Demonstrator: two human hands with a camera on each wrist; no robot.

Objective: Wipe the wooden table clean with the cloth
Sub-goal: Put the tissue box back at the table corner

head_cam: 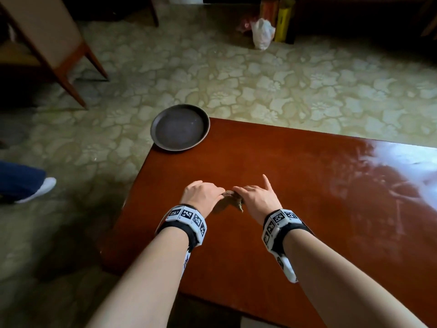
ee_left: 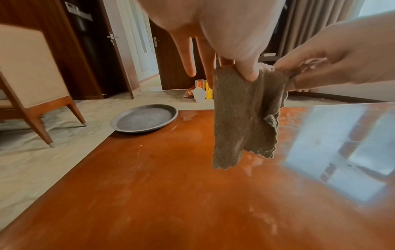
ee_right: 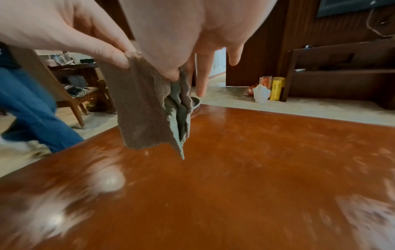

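A small brownish-grey cloth (ee_left: 241,110) hangs folded in the air above the glossy reddish wooden table (head_cam: 272,176). Both hands hold it by its top edge, close together over the table's near-left part. My left hand (head_cam: 203,194) pinches one top corner between thumb and fingers. My right hand (head_cam: 254,197) pinches the other corner, with its little finger stretched out. From the head view only a small bit of cloth (head_cam: 230,197) shows between the hands. In the right wrist view the cloth (ee_right: 145,110) dangles just above the table (ee_right: 256,169), apart from it. Pale smears show on the surface.
A dark round tray (head_cam: 180,127) sits on the table's far-left corner, overhanging the edge. A wooden chair (head_cam: 47,43) stands on the patterned carpet at left. Another person's blue trouser leg and white shoe (head_cam: 28,183) are left of the table. Bags (head_cam: 262,31) lie far back.
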